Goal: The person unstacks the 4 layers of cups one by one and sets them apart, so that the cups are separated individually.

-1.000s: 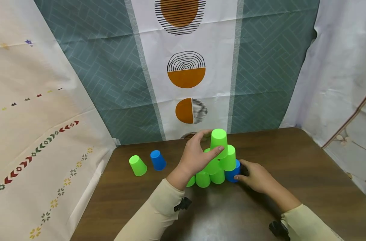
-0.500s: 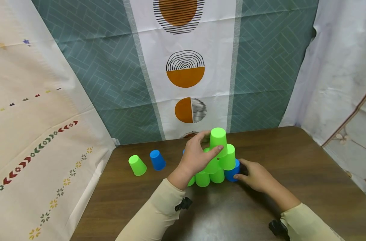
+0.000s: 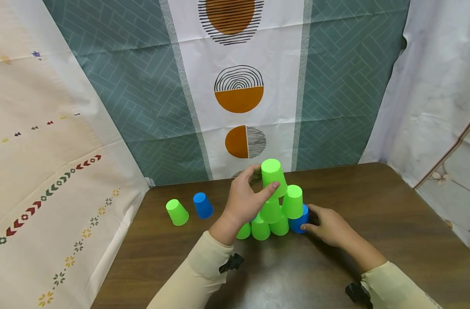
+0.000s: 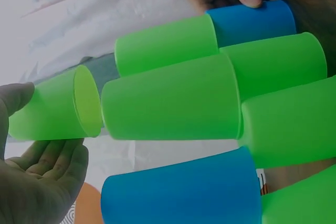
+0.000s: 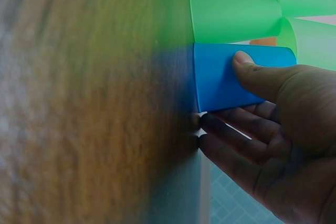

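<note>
My left hand (image 3: pixel 240 201) holds a green cup (image 3: pixel 273 177) mouth down over a stack of cups, thumb in front and fingers behind. In the left wrist view this cup's rim is right at the base of a green cup (image 4: pixel 170 100) in the row below. A second green cup (image 3: pixel 293 201) stands beside that one, and a blue cup (image 4: pixel 181 190) is in the same row. At the stack's right end my right hand (image 3: pixel 329 225) grips a bottom-row blue cup (image 5: pixel 215 77), thumb on its near side. Green cups (image 3: pixel 260 230) make up the visible rest of the bottom row.
Left of the stack, a loose green cup (image 3: pixel 177 213) and a loose blue cup (image 3: pixel 202 206) stand mouth down on the brown wooden table (image 3: pixel 154 266). A patterned cloth (image 3: pixel 242 51) hangs behind the table's far edge. Pale cloths border both sides.
My left hand has shifted left and slightly up with the top green cup, which now leans a little. My right hand stays on the blue cup.
</note>
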`<move>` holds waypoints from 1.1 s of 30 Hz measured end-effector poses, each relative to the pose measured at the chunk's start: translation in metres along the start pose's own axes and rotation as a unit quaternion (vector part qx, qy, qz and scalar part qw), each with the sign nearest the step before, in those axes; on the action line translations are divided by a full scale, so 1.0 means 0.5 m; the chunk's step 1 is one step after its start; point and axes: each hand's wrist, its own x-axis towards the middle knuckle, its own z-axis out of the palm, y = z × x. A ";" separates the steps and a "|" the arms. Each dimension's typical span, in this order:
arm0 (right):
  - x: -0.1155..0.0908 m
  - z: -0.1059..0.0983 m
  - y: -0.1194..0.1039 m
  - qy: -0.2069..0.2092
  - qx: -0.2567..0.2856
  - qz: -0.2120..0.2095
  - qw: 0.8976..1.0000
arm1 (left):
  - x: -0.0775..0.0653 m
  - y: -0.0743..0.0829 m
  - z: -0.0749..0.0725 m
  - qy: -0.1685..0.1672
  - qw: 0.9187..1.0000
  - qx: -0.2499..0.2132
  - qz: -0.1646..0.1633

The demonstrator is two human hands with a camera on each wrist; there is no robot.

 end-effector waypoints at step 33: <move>0.001 0.001 -0.003 -0.009 0.000 0.018 1.000 | -0.053 -0.058 -0.177 0.131 0.990 -0.039 0.025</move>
